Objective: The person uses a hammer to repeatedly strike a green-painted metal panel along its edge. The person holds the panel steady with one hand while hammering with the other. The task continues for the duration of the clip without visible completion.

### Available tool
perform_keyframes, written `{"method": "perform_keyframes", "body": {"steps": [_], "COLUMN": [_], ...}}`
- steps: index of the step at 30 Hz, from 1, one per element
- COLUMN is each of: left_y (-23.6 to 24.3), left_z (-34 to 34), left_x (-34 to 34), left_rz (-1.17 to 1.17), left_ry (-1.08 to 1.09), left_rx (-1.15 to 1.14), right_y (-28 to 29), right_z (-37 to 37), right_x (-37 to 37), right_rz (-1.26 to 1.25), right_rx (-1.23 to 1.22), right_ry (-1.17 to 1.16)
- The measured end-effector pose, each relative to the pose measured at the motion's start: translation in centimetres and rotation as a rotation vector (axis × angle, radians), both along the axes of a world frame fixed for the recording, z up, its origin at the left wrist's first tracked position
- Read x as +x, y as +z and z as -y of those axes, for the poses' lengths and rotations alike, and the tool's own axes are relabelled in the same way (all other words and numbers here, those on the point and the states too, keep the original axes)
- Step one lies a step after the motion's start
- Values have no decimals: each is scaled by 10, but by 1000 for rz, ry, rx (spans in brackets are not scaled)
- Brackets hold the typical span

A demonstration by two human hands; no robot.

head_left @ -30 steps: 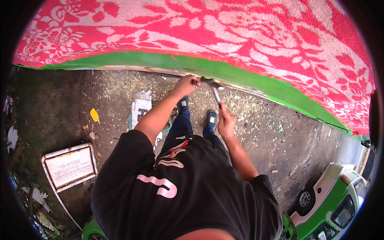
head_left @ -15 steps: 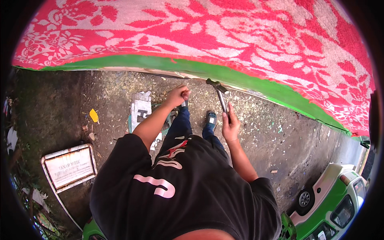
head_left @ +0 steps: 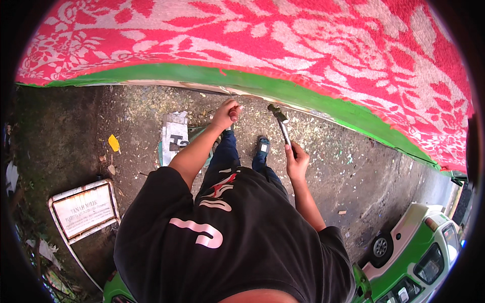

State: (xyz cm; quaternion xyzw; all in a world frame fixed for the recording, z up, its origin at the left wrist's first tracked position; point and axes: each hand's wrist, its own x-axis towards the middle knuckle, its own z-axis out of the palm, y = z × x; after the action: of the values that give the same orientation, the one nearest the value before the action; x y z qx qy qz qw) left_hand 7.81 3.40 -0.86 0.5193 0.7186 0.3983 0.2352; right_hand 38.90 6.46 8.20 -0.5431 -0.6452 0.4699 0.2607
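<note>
My right hand (head_left: pixel 297 160) is closed round the lower handle of a hammer (head_left: pixel 285 133), whose head points up and away toward a green panel edge. To its left, my left hand (head_left: pixel 222 115) is wrapped round a tool with a reddish-brown handle (head_left: pixel 234 114). The end of that tool is hidden, so its kind does not show. Both hands are just on my side of the green panel (head_left: pixel 202 77), and the hammer head is apart from the left hand. A pink and white floral cloth (head_left: pixel 242 45) lies over the panel's top.
Rough ground (head_left: pixel 323 192) strewn with pale chips lies below. Beside my feet is a white printed sheet (head_left: pixel 174 126); a yellow scrap (head_left: pixel 113 143) lies further left. A rusty-framed sign (head_left: pixel 86 209) stands at left, and a green and white vehicle (head_left: pixel 414 262) at lower right.
The hammer head has shifted slightly right and toward me, and the right hand has turned on the handle. My left hand has moved slightly left, keeping its hold.
</note>
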Motion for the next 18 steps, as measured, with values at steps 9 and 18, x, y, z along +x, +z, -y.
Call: {"method": "perform_keyframes", "body": {"steps": [9,18], "left_y": [2,-17], "left_z": [-12,-9], "left_x": [-7,-13], "left_rz": [7,232], "left_ry": [24,-5], "left_rx": [-33,-71], "right_y": [26,-22], "right_z": [0,0], "right_x": [-18,-64], "right_rz": [-28,116], "right_rx": [51,258], "right_ry": [144,318]}}
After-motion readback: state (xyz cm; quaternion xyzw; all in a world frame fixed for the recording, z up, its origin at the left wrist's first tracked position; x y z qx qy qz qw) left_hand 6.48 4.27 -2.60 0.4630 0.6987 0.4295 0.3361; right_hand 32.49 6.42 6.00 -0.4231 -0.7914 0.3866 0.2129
